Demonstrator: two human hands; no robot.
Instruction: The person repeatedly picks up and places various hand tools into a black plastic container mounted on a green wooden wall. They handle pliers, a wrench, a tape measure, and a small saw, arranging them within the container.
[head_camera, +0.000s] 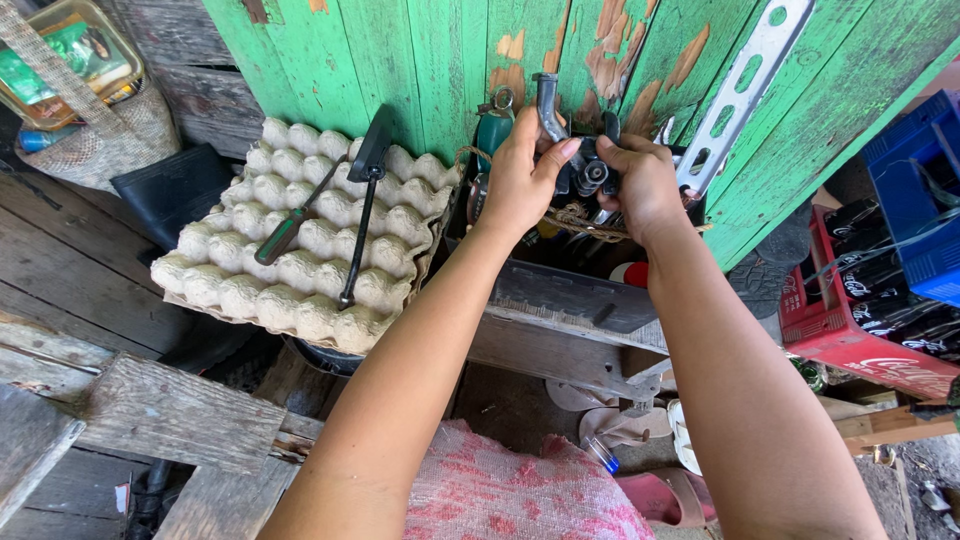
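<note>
My left hand (520, 180) and my right hand (640, 185) are both closed around a black metal part (590, 172) with a curved grey pipe sticking up from it. They hold it over an open dark box (560, 290) that stands against a green wooden wall. Frayed rope lies on the box rim under my hands. Other tools inside the box are mostly hidden by my hands.
A grey egg tray (300, 240) at the left carries a green-handled screwdriver (285, 232) and a black tool (365, 185). A perforated metal bar (745, 85) leans on the wall. A red bottle crate (860, 320) stands at the right. Sandals (650, 440) and a pink woven sack (520, 490) lie below.
</note>
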